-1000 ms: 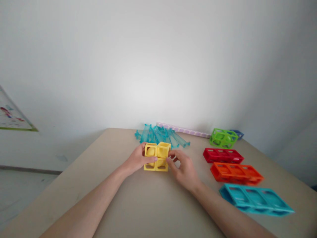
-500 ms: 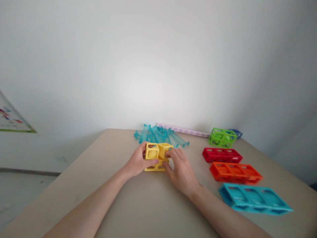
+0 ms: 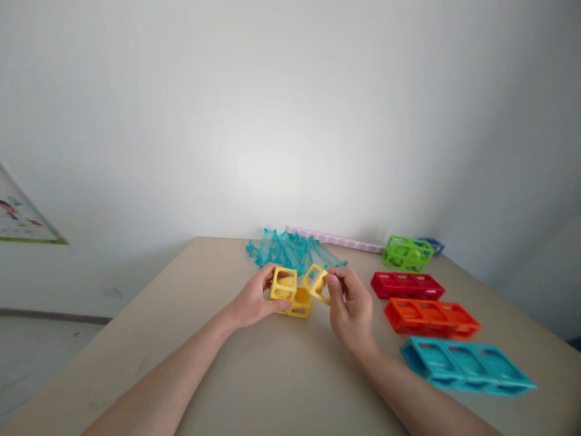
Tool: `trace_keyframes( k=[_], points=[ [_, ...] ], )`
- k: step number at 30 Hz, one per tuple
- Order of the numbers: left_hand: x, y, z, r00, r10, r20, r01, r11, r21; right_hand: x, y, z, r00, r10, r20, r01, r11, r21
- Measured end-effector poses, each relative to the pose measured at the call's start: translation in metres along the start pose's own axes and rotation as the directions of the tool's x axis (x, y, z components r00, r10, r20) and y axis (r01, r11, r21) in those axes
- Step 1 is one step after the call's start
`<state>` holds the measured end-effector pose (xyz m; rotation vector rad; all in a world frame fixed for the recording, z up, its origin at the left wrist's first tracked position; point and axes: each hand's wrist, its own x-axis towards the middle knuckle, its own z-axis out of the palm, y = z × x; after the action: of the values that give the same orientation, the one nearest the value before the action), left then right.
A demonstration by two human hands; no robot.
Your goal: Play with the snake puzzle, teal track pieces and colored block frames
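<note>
My left hand (image 3: 255,301) is closed around a group of yellow open-frame cubes (image 3: 284,283) at the middle of the table. Its thumb lies across the front, and one lower cube (image 3: 300,304) of the group sticks out to the right. A separate yellow cube (image 3: 317,282), tilted, is pinched between the thumb and fingers of my right hand (image 3: 351,309). That cube is just above and to the right of the group; whether they still touch I cannot tell. My left fingers behind the cubes are mostly hidden.
Translucent teal pieces (image 3: 285,248) lie heaped behind my hands, with a purple patterned strip (image 3: 336,238) along the wall. On the right are green cubes (image 3: 407,254), a blue piece (image 3: 433,245), and red (image 3: 407,285), orange (image 3: 431,317) and turquoise (image 3: 467,365) rows of cubes.
My right hand has pulled one yellow cube away from the top right of the group and tilted it, moving up and right. My left hand keeps hold of the rest.
</note>
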<state>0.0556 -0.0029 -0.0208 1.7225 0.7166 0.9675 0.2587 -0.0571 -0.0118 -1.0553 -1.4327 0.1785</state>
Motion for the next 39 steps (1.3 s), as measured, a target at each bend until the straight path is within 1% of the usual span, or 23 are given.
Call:
trace_keyframes(
  k=[1, 2, 4, 6, 7, 9, 10, 11, 13, 15, 17, 19, 21, 24, 26, 28, 31, 35, 37, 39],
  points=[
    [0.0, 0.0, 0.0, 1.0, 0.001, 0.0, -0.001, 1.0, 0.004, 0.0, 0.001, 0.0, 0.998, 0.057, -0.015, -0.056, 0.998, 0.031],
    [-0.001, 0.0, 0.0, 1.0, 0.006, 0.004, -0.006, 1.0, 0.007, 0.001, 0.003, 0.0, 0.993, 0.119, -0.007, -0.118, 0.99, 0.073],
    [-0.002, 0.0, 0.001, 0.999, 0.027, 0.025, -0.027, 1.0, 0.008, 0.001, 0.005, 0.001, 0.967, 0.241, 0.081, -0.251, 0.955, 0.161],
    [-0.002, 0.001, 0.003, 0.997, 0.045, 0.06, -0.045, 0.999, 0.004, 0.002, 0.006, 0.003, 0.92, 0.338, 0.198, -0.377, 0.9, 0.22],
    [-0.003, 0.001, 0.004, 0.996, 0.047, 0.076, -0.047, 0.999, 0.001, 0.002, 0.006, 0.005, 0.894, 0.377, 0.24, -0.431, 0.87, 0.24],
    [-0.003, 0.001, 0.006, 0.995, 0.036, 0.096, -0.035, 0.999, -0.009, 0.002, 0.005, 0.007, 0.852, 0.441, 0.283, -0.513, 0.811, 0.28],
    [-0.003, 0.001, 0.006, 0.995, 0.027, 0.096, -0.026, 1.0, -0.018, 0.002, 0.005, 0.008, 0.84, 0.458, 0.291, -0.535, 0.788, 0.304],
    [-0.003, 0.001, 0.006, 0.996, 0.019, 0.091, -0.017, 1.0, -0.026, 0.002, 0.005, 0.009, 0.839, 0.458, 0.294, -0.539, 0.774, 0.332],
    [-0.002, 0.001, 0.006, 0.997, 0.0, 0.079, 0.004, 0.999, -0.04, 0.001, 0.005, 0.008, 0.863, 0.41, 0.296, -0.5, 0.777, 0.383],
    [-0.001, 0.001, 0.006, 0.998, -0.014, 0.063, 0.017, 0.999, -0.048, -0.001, 0.007, 0.007, 0.898, 0.307, 0.315, -0.419, 0.814, 0.402],
    [-0.001, 0.001, 0.005, 0.999, -0.018, 0.049, 0.02, 0.999, -0.039, -0.003, 0.011, 0.006, 0.915, 0.205, 0.348, -0.337, 0.862, 0.378],
    [-0.001, 0.0, 0.004, 0.999, -0.014, 0.044, 0.015, 0.999, -0.033, -0.004, 0.015, 0.006, 0.918, 0.145, 0.369, -0.266, 0.916, 0.301],
    [0.0, -0.001, 0.003, 0.999, -0.011, 0.047, 0.013, 0.999, -0.037, -0.002, 0.017, 0.004, 0.924, 0.115, 0.365, -0.189, 0.967, 0.174],
    [0.001, -0.004, 0.002, 0.999, -0.006, 0.048, 0.008, 0.999, -0.04, 0.003, 0.014, 0.0, 0.919, 0.031, 0.393, -0.029, 1.0, -0.011],
    [0.001, -0.005, 0.001, 0.999, 0.002, 0.053, 0.0, 1.0, -0.031, 0.005, 0.009, -0.002, 0.902, -0.03, 0.43, 0.058, 0.997, -0.051],
    [0.001, -0.005, 0.0, 0.998, 0.011, 0.064, -0.009, 1.0, -0.028, 0.005, 0.007, -0.003, 0.883, -0.075, 0.463, 0.108, 0.993, -0.045],
    [0.0, -0.003, -0.002, 0.997, 0.012, 0.071, -0.007, 0.998, -0.058, 0.001, 0.008, -0.003, 0.864, -0.104, 0.492, 0.133, 0.991, -0.025],
    [-0.001, 0.0, -0.004, 1.0, 0.011, 0.019, -0.009, 0.996, -0.094, -0.001, 0.016, -0.002, 0.874, -0.099, 0.476, 0.123, 0.992, -0.018],
    [0.001, 0.0, -0.004, 1.0, 0.016, -0.014, -0.018, 0.995, -0.099, -0.002, 0.018, -0.001, 0.869, -0.079, 0.489, 0.095, 0.995, -0.009],
    [0.002, 0.001, -0.003, 1.0, 0.015, -0.028, -0.017, 0.995, -0.097, -0.003, 0.019, 0.0, 0.853, -0.028, 0.521, 0.025, 1.0, 0.013]
  ],
)
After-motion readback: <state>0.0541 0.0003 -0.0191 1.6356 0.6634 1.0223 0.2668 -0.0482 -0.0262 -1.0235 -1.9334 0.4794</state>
